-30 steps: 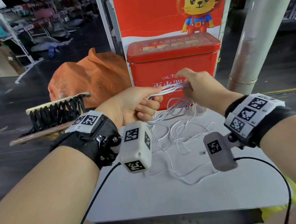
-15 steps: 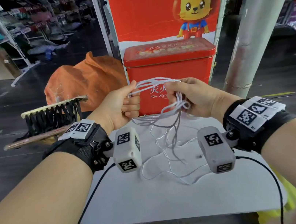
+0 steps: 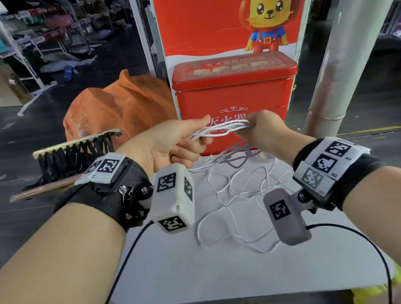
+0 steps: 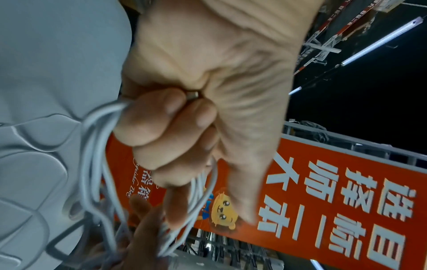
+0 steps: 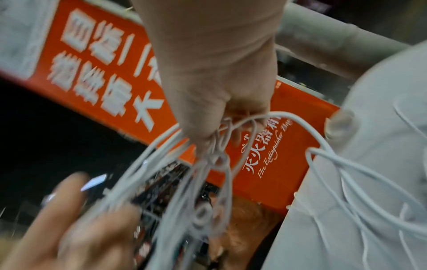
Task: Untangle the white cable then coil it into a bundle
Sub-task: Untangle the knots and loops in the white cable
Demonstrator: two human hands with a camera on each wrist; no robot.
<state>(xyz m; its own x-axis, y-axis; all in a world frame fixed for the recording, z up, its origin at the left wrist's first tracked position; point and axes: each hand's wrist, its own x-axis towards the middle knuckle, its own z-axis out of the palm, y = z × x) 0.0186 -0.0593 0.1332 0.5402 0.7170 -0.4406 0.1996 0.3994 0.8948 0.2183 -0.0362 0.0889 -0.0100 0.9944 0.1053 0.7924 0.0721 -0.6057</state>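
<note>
The white cable (image 3: 219,129) runs in several strands between my two hands, held above the white table (image 3: 212,275). My left hand (image 3: 199,136) grips one end of the strands with curled fingers and the thumb on top. In the left wrist view the fingers (image 4: 166,127) wrap round the cable (image 4: 97,164). My right hand (image 3: 245,129) pinches the other end of the strands. The blurred right wrist view shows a knotted clump of cable (image 5: 215,157) hanging just below the right hand's fingertips (image 5: 208,131). The rest of the cable (image 3: 240,198) trails down and lies in loose tangled loops on the table.
A red tin box (image 3: 237,99) stands at the table's far edge, right behind my hands. To the left are an orange bag (image 3: 119,106) and a black-bristled brush (image 3: 75,155). A grey pillar (image 3: 348,33) rises at the right. Black wrist-camera cords (image 3: 123,267) hang below both forearms.
Half a second ago the strands arched up between my hands, with a clump hanging under the right one. They now run flatter, and my hands are closer together.
</note>
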